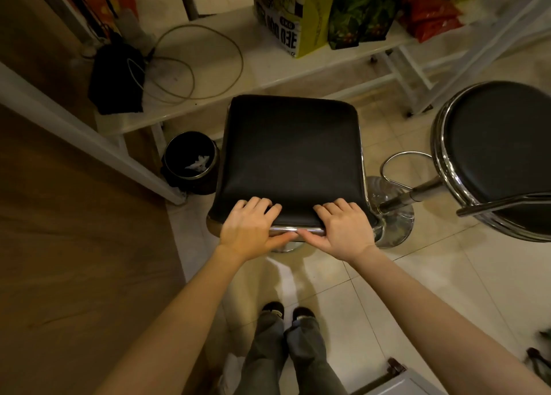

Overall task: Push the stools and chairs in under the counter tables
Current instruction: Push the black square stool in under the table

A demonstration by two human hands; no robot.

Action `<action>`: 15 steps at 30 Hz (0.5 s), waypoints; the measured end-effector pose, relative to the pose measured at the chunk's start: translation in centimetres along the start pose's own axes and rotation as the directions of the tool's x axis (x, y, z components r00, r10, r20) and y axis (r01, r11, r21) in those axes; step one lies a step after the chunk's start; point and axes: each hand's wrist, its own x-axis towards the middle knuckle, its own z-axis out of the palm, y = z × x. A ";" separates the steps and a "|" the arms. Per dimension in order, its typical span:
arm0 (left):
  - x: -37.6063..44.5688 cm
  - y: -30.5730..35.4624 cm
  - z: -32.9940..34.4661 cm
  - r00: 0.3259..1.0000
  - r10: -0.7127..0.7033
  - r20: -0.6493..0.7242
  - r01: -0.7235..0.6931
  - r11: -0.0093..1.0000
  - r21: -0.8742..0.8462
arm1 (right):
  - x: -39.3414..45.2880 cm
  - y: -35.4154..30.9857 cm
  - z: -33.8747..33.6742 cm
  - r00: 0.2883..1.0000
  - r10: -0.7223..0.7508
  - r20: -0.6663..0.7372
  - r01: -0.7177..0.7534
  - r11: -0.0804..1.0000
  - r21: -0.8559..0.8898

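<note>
A square black-cushioned stool (292,153) with a chrome frame stands on the tiled floor in front of me. My left hand (250,226) and my right hand (343,227) both grip its near edge, fingers over the cushion and thumbs on the chrome rail beneath. Its far edge sits close to a low white shelf. At the right stands a round black stool (501,156) with a chrome rim, footrest ring and round base. The wooden counter table (59,215) fills the left side, its white frame leg beside the square stool.
A small black bin (190,162) with crumpled paper stands left of the square stool, by the counter's white leg. The low white shelf (226,66) holds a black pouch, a looped cable and several colourful bags. My feet are on the tiles below.
</note>
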 end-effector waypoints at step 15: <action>0.0 3.7 1.5 0.986 -0.025 0.164 0.039 0.996 -0.081 | -3.7 2.1 1.5 0.998 0.024 0.054 -0.025 1.000 0.013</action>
